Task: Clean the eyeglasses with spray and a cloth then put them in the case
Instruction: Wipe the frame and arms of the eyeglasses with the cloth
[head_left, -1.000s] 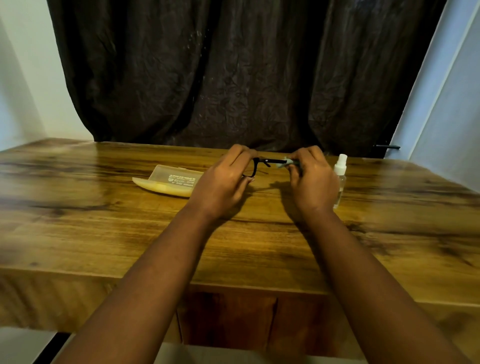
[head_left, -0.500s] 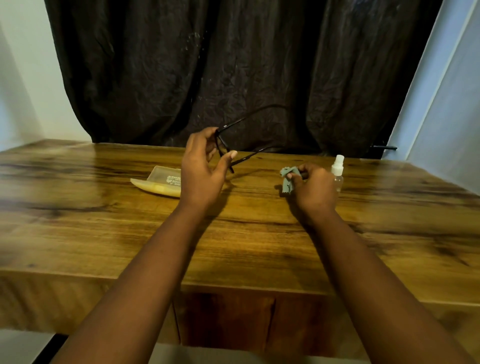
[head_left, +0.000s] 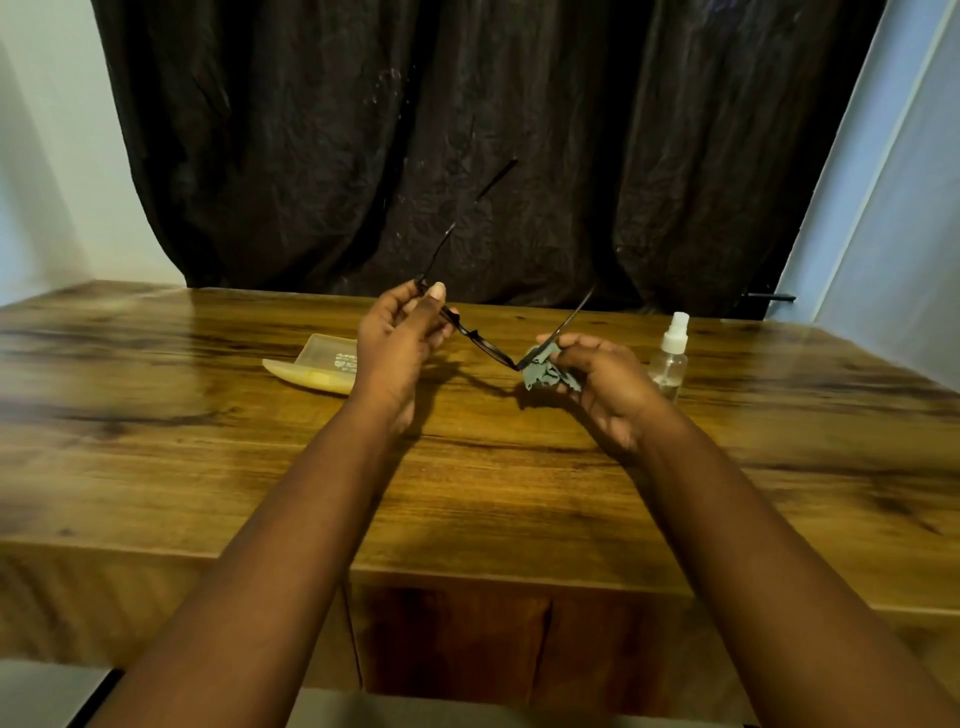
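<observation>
Eyeglasses (head_left: 480, 340) span both hands: left hand (head_left: 397, 343) pinches frame, right hand (head_left: 602, 382) grips cloth (head_left: 543, 370).

Open tabletop (head_left: 493, 483) nearside; case (head_left: 317, 364) far left and bottle (head_left: 670, 358) right block.

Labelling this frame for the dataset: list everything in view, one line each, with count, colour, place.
black thin-framed eyeglasses: 1, black, held above the table between both hands, temples open
grey-green crumpled cleaning cloth: 1, grey-green, in the right hand, at one end of the frame
clear plastic spray bottle with white nozzle: 1, clear and white, upright on the table, right of the right hand
pale yellow translucent glasses case: 1, pale yellow, open on the table, left of the left hand
wooden table: 1, brown
dark curtain: 1, dark brown, behind the table
left hand: 1, grips the eyeglasses
right hand: 1, holds the cloth
</observation>
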